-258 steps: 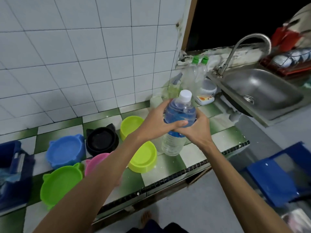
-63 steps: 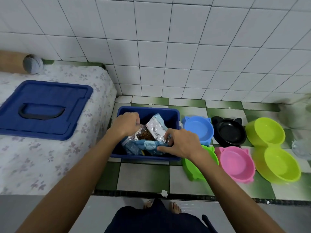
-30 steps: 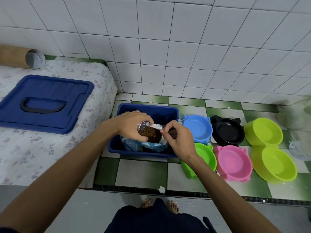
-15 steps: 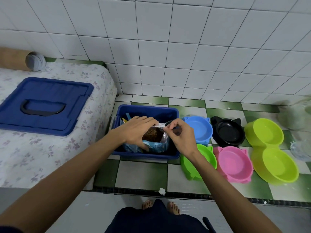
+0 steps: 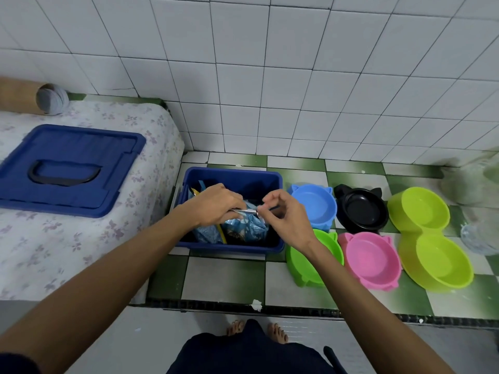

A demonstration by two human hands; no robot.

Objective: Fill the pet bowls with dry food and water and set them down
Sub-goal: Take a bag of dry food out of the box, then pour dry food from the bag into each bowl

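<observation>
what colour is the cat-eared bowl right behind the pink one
Black; the black bowl sits just behind the pink bowl, clearest in the head view.

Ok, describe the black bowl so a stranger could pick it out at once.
Start at the open blue bin both hands are working in, on the green-and-white checked counter. Right of it, two bowls sit nearest the tiled wall: the blue bowl, then the black bowl. It is the only dark one; its neighbours are blue, pink and lime.

blue bin [image 5: 232,179] | pink bowl [image 5: 371,259] | black bowl [image 5: 360,209] | floral cloth [image 5: 81,247]
</observation>
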